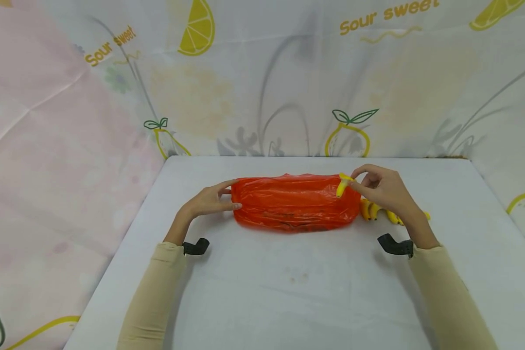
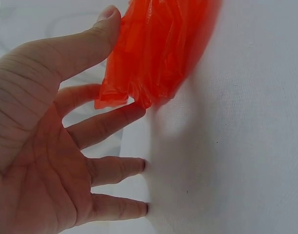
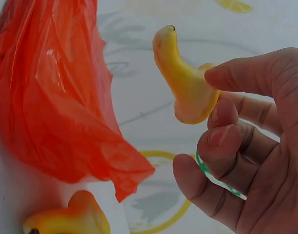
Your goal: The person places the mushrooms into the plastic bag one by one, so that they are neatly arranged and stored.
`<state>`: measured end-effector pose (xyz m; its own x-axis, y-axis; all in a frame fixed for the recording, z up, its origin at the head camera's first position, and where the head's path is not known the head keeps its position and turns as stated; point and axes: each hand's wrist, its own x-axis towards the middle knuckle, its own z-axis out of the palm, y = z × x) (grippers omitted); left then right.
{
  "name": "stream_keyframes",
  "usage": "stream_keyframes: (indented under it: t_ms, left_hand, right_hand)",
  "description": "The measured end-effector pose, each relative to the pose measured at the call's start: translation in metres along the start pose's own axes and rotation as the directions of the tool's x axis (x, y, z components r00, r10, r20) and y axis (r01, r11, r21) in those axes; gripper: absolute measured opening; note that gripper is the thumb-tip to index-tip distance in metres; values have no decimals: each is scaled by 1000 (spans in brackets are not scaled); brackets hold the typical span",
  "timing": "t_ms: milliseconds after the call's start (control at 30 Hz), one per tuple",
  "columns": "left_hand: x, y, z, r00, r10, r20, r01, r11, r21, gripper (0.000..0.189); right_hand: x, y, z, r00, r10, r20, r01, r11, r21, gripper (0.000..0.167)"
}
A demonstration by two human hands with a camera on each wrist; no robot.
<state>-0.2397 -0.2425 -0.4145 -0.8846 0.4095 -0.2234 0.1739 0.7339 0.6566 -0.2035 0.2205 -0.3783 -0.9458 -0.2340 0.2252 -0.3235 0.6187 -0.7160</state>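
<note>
A red plastic bag [image 1: 293,204] lies lengthwise across the white table. At its left end my left hand [image 1: 208,199] holds the bag's edge between thumb and index finger. The left wrist view shows the thumb on one side of the crinkled bag [image 2: 154,48], with the other fingers of the left hand [image 2: 56,126] spread. My right hand [image 1: 382,187] pinches a small yellow toy banana [image 1: 343,185] above the bag's right end. In the right wrist view this banana [image 3: 183,80] is between thumb and fingertips, apart from the bag.
Several more toy bananas [image 1: 369,209] lie on the table [image 1: 288,291] beside the bag's right end, partly hidden by the right hand and wrist. A printed cloth [image 1: 262,82] with lemon drawings hangs behind the table. Black wrist mounts [image 1: 196,246] sit on both wrists.
</note>
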Motion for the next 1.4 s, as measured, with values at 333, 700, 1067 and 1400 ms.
stream_keyframes:
  t_ms: [333, 700, 1067, 1400]
  left_hand:
    - [-3, 3, 1, 1000, 1, 4, -1, 1000, 4, 86]
    - [-2, 3, 0, 1000, -7, 7, 7, 1000, 0, 86]
    - [-2, 2, -2, 1000, -12, 13, 12, 1000, -3, 85]
    - [1, 1, -1, 1000, -23, 18, 23, 1000, -3, 85]
  right_hand:
    - [10, -2, 24, 998, -41, 40, 39, 999, 36, 20]
    - [26, -14, 46, 992, -91, 93, 84, 993, 83, 21]
    - [43, -18, 77, 985, -130, 115, 111, 981, 158, 16]
    - [54, -25, 101, 975, -173, 139, 141, 966, 215, 14]
